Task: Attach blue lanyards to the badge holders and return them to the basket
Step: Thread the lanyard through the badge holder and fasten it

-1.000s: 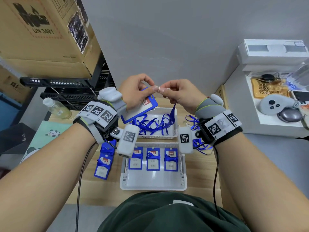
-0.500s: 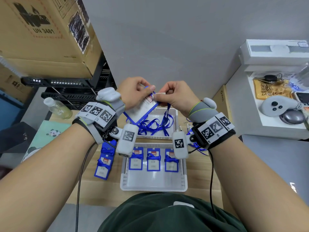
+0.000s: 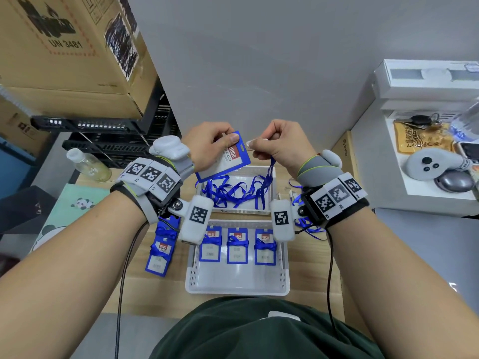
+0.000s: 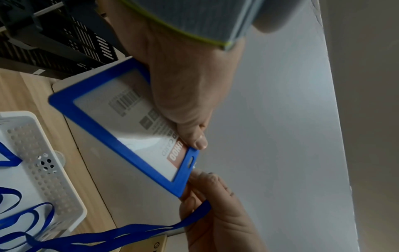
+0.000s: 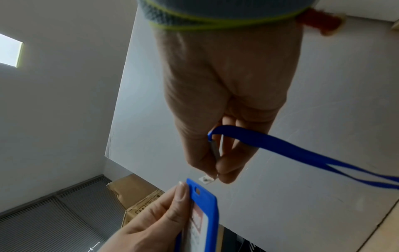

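My left hand (image 3: 207, 145) pinches a blue badge holder (image 3: 225, 159) near its slotted top, held up above the far basket (image 3: 269, 203). The same badge holder (image 4: 121, 126) shows its barcode card in the left wrist view, and its slot end (image 5: 200, 204) in the right wrist view. My right hand (image 3: 280, 142) pinches the clear clip strap (image 3: 256, 141) of a blue lanyard (image 3: 269, 174), just right of the slot and apart from it. The lanyard (image 5: 291, 150) trails down into the far basket. Three badge holders with lanyards (image 3: 237, 246) lie in the near basket (image 3: 237, 286).
Two more finished badges (image 3: 160, 248) lie on the wooden table left of the near basket. Loose lanyards (image 3: 305, 224) lie to its right. A clear bottle (image 3: 88, 165) stands at the back left, cardboard boxes (image 3: 64, 53) behind it. A white shelf (image 3: 427, 161) with a controller stands at the right.
The hands came together at the badge top half a second ago and have now drawn slightly apart, the badge's slot end turned up and the clip strap free beside it.
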Tool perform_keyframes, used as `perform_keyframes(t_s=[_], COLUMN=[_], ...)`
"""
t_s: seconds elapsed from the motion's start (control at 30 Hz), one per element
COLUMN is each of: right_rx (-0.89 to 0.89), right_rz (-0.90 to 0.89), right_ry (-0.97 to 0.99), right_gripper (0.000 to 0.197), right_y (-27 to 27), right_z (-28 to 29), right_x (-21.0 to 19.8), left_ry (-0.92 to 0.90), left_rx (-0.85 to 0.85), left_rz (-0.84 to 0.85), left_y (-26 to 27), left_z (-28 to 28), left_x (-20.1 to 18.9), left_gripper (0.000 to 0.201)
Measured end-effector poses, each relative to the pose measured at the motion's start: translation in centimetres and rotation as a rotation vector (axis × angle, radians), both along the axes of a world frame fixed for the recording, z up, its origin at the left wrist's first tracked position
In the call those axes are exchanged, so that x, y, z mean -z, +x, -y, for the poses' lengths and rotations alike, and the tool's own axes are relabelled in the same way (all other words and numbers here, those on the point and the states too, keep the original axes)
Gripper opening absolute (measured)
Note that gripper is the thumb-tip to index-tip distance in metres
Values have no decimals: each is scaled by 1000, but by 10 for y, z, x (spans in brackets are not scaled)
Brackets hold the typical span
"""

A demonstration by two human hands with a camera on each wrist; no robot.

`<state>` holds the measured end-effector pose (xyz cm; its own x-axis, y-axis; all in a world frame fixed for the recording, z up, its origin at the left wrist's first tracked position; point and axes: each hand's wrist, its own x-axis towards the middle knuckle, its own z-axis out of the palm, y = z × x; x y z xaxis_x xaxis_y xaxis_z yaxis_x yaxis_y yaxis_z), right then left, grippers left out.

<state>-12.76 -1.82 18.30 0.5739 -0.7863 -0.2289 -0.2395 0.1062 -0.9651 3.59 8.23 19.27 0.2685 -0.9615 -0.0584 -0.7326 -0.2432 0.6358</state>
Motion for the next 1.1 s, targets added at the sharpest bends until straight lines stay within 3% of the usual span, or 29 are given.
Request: perform_keyframes(t_s=[1.1], right_rx=[-126], right_rz=[16], right_ry=[57], right_gripper=[22], right_y=[-5], right_z=[-2], right_x=[0], left_ry=[23], left_rx=[47], left_rz=[-62], left_y=[0], left_z=[3], left_x=[0], left_gripper=[19])
